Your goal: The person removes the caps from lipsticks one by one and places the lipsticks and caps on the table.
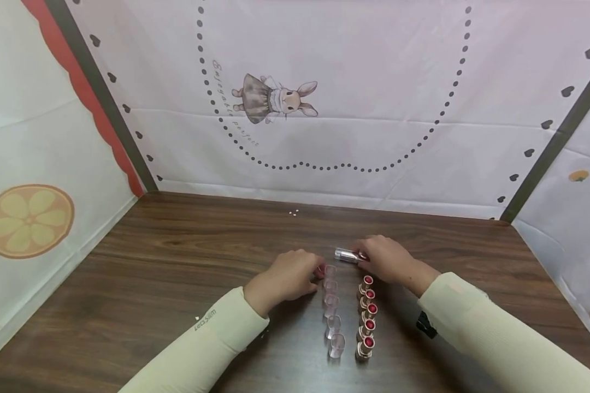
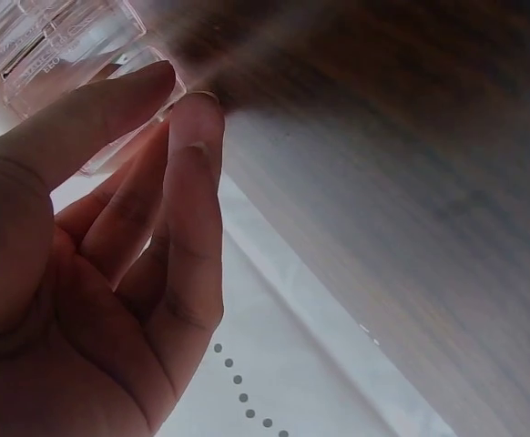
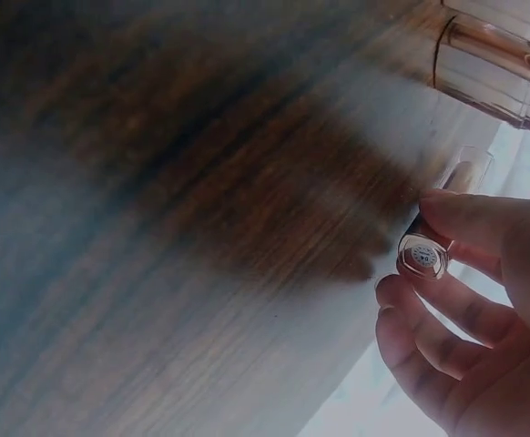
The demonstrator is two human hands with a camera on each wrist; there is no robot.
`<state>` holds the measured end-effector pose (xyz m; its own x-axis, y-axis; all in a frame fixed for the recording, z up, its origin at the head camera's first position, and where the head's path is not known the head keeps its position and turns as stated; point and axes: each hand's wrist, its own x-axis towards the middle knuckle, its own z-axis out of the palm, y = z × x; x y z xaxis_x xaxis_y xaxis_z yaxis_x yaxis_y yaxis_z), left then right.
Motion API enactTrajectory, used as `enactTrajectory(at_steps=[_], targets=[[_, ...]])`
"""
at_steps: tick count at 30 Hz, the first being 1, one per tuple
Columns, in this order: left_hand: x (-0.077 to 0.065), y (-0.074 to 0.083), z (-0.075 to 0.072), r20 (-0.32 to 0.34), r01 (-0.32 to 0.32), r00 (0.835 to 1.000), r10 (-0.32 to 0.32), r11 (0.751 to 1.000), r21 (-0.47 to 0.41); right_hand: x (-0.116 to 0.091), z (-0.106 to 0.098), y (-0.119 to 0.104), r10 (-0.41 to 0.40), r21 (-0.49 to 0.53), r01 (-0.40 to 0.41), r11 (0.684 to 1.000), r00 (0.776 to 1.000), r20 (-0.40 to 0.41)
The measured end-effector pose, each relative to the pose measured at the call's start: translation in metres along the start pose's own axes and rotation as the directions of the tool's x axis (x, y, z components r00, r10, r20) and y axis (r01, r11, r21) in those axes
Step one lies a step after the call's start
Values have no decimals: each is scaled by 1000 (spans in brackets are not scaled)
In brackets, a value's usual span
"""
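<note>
My right hand (image 1: 385, 257) pinches a lipstick (image 3: 422, 257) between thumb and fingers, its labelled base towards the right wrist camera. A clear cap (image 1: 345, 255) covers its other end, pointing left in the head view. My left hand (image 1: 290, 274) is at the far end of a row of several clear pinkish caps, its thumb and fingers pinching the farthest cap (image 1: 330, 271). In the left wrist view, the fingertips partly hide that cap (image 2: 147, 68). Right of the caps stands a row of several uncapped lipsticks (image 1: 369, 309), upright, with red tops and rose-gold bases.
Wood-grain table (image 1: 201, 234) lies under everything, bounded by white printed cloth walls (image 1: 354, 82). Small white bits (image 1: 294, 212) lie near the back edge. A black object (image 1: 426, 325) shows beside the right sleeve, its kind unclear.
</note>
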<state>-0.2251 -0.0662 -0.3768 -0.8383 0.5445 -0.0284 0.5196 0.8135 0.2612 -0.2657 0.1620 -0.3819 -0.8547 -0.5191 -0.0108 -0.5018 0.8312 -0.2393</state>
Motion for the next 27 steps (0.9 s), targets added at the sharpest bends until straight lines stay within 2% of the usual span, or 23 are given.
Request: enactTrajectory(at_steps=[9,19,21,23,27], targets=[[-2,4,0,2,16,1000,-16,1000,11,-20,-19,5,-27,85,36,996,995,-101],[-5,-1,3,-16,5,1000,-5,1000,-17,-59,-35,0,-48,155,75,985,984,-173],[-7,-1,2,-52,13,999,-14,1000,-12,-68,-35,-2,-47,174,83,981,979,-198],[-10,0,0,-120,40,992,-40,999,1,-76,-35,-6,-57,186,103,977,970,-235],[-18,8,-8,-279,73,958,-68,997,7,-90,-34,-15,-87,186,152,971,944,-320]])
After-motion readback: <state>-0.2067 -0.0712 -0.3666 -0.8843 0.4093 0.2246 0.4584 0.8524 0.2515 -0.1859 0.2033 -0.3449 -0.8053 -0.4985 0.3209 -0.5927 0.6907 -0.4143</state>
